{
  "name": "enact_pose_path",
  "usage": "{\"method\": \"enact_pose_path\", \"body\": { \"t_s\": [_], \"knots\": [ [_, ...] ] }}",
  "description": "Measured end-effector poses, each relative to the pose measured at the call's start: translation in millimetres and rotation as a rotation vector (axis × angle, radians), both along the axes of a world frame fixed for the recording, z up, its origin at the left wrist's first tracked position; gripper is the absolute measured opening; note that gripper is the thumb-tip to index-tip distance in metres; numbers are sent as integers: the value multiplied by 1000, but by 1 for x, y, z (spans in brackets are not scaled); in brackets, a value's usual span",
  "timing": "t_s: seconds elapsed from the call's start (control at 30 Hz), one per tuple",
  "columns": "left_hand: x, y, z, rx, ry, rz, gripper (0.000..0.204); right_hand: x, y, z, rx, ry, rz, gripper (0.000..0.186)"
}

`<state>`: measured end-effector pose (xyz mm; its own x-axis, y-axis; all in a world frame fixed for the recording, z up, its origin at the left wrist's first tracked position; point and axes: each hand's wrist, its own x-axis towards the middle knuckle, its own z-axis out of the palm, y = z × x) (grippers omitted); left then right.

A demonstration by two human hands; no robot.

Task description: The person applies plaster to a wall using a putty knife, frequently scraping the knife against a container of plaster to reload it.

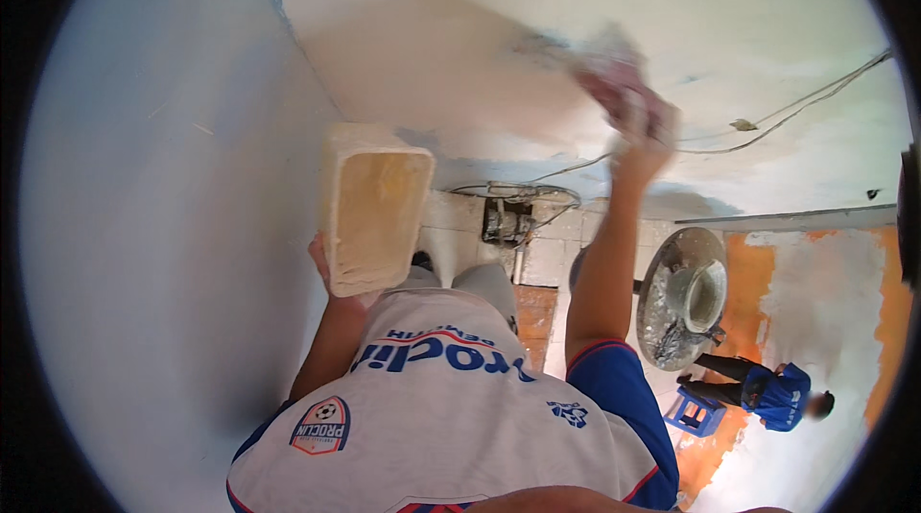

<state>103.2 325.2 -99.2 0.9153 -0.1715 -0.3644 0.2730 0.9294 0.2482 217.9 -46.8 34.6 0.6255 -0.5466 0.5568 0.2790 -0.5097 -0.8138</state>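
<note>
My left hand (321, 265) is closed around the side and underside of a cream rectangular tub (332, 215), held in front of my body beside the left wall. Its inside is coated with pale, smeared material. My right arm reaches up and forward to the facing wall. There my right hand (641, 134) grips a reddish flat-looking tool (610, 71), smeared by motion, so its exact kind is unclear. The tool is at the wall (403, 62), next to a grey-blue patch among whitish, uneven coating.
Thin cables (796, 134) run along the wall on the right. More wires tangle around a dark box (507, 223) low down ahead. To the right stands a round, spattered surface (662, 321) bearing a bucket (708, 294). Beyond are a person in blue (782, 396) and a blue stool (693, 414).
</note>
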Motion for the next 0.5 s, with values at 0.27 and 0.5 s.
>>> {"method": "enact_pose_path", "body": {
  "t_s": [0.27,0.5],
  "knots": [
    [-6,-8,9,15,-189,-34,62,9,44,-39,-48,169,317,6],
    [-29,-50,6,21,-27,118,63,-42,-6,1,305,-125,306,11]
  ]
}}
